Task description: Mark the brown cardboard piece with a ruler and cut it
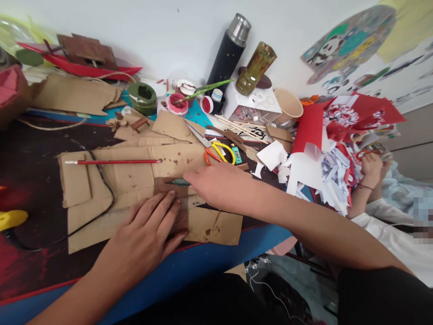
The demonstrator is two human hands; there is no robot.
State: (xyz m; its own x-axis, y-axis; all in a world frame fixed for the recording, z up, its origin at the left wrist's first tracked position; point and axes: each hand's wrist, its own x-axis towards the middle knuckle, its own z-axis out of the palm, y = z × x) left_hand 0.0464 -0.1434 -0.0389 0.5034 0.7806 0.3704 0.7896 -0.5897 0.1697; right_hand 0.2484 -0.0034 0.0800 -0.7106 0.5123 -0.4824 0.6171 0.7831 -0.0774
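Note:
My left hand point(149, 230) lies flat, fingers spread, on a brown-painted cardboard piece point(176, 198) that rests on larger sheets of plain cardboard point(135, 180). My right hand point(219, 185) reaches in from the right and pinches a small green-handled paintbrush point(177, 182), its tip on the brown patch just beyond my left fingertips. A long red-handled brush point(113, 161) lies across the cardboard further back.
Scissors with yellow and orange handles point(216, 151), paint pots point(177, 104), a green jar point(144, 97), a black flask point(230, 49), and a paper cup point(287, 104) crowd the back. Red and white paper scraps point(324, 171) pile at right, where another person's hand point(370, 169) rests. A black cable point(104, 189) crosses the cardboard.

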